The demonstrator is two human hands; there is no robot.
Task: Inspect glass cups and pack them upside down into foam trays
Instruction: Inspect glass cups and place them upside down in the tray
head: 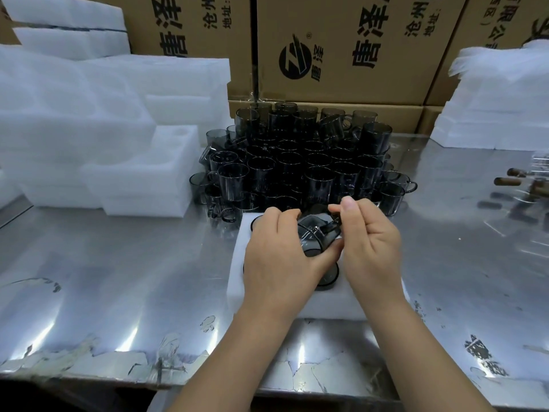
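Observation:
A smoky grey glass cup (315,234) with a handle lies tilted between both hands, just above a white foam tray (323,306) on the steel table. My left hand (276,257) wraps the cup's left side and base. My right hand (371,242) pinches its handle with thumb and fingers. In the tray, the dark round bottom of a cup (328,278) shows under the hands, and another dark rim (255,223) peeks out at the tray's far left. Behind the tray stands a dense pile of grey glass cups (300,162), several stacked.
Stacks of white foam trays (98,129) fill the left side, and more foam sheets (490,102) rise at the right. Cardboard boxes (350,49) with black print form the back wall. Blurred clear items with brown parts (523,179) lie at the right edge.

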